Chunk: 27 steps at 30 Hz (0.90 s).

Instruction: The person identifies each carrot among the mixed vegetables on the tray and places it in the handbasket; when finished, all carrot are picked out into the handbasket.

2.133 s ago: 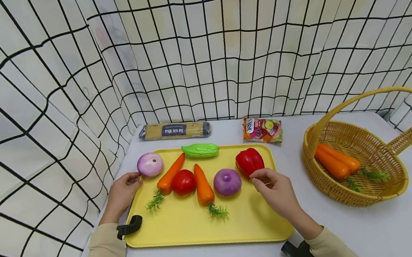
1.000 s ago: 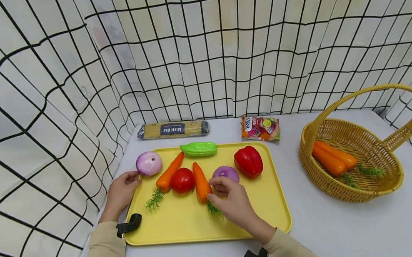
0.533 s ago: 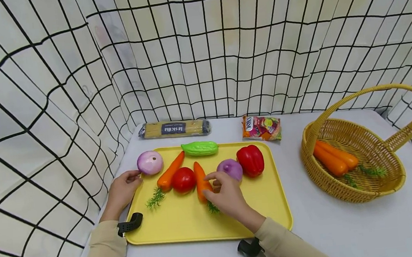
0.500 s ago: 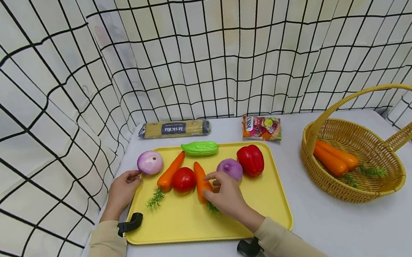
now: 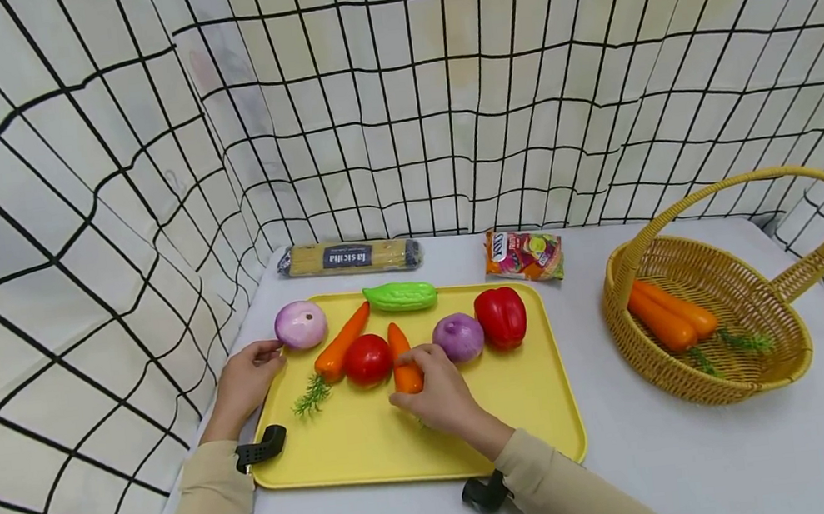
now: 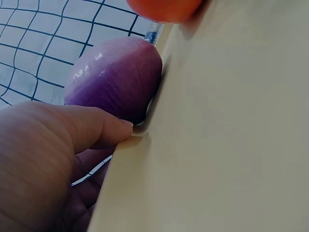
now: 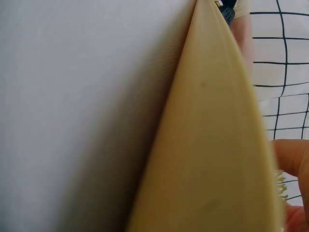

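See the held carrot [image 5: 399,342] at the centre of the frame, on the yellow tray [image 5: 328,458], with its leafy end hidden behind the right hand [image 5: 441,392] in the head view. Note the right fingers curled round its thick end in a pinch. Find the left hand [image 5: 245,388] left of centre, with fingers curled at the tray's left rim — apparently gripping it — near a purple onion [image 5: 301,325] at the tray's upper-left corner.

To do this well, press evenly from opposite sides of the carrot; expect some slip, judging by the gloss. Get thumb and fingers well round the thick end, and avoid dragging it left, so as not to nudge the red tomato [image 5: 368,360] just beside. Steady the tray by its rim.

Now count: 4 carrots — the held one, another carrot [image 5: 341,351] upper left of the tomato, and 2 carrots [image 5: 662,323] inside the wicker basket [image 5: 630,360] at the frame's right. Add 2 onions, with the second onion [image 5: 458,337] right of centre; 1 tomato; 1 red pepper [image 5: 501,317]; 1 green vegetable [image 5: 400,296]; 1 pasta packet [image 5: 349,257]; 1 bright snack bag [image 5: 525,256]; 1 basket; 1 tray.
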{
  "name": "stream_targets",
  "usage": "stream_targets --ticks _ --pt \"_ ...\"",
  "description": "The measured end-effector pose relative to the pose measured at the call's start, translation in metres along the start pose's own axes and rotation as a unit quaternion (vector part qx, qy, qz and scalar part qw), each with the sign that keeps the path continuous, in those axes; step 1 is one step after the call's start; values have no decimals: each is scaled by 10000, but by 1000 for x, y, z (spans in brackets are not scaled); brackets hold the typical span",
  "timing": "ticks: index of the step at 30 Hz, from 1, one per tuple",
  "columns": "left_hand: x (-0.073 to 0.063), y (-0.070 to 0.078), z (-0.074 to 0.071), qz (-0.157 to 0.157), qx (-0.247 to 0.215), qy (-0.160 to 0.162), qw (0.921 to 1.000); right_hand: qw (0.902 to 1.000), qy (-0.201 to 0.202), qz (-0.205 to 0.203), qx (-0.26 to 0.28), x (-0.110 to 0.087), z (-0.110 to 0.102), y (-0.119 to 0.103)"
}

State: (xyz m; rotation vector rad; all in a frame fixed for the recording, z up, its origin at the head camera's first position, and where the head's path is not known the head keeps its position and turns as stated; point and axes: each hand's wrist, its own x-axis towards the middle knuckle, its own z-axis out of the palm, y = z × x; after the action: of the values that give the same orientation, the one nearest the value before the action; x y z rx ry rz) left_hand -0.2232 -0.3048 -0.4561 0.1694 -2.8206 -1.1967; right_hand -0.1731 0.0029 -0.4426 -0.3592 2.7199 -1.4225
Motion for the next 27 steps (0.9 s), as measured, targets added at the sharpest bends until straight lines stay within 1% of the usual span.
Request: stream_targets --ticks 5,8,10,14,17,22,27 --pt "0 -2 0 -38 -17 -48 10000 9999 31 -5 -119 -1 1 0" --pt "0 -2 0 -23 -18 -33 10000 9998 141 -66 -115 -2 0 0" --pt "-1 -2 0 -22 -5 -26 10000 9995 286 -107 -62 -3 -1 0" --pt "-2 -1 0 -31 30 -12 10000 9972 680 -207 230 -6 -6 2" --pt "-2 0 -1 -14 29 0 10000 9935 927 -367 548 -8 -11 4" --pt "-2 1 -1 21 31 20 10000 9853 1194 -672 1021 -12 -22 8" --pt "-1 2 0 9 25 32 10000 9759 1509 -893 1300 -17 -36 14"
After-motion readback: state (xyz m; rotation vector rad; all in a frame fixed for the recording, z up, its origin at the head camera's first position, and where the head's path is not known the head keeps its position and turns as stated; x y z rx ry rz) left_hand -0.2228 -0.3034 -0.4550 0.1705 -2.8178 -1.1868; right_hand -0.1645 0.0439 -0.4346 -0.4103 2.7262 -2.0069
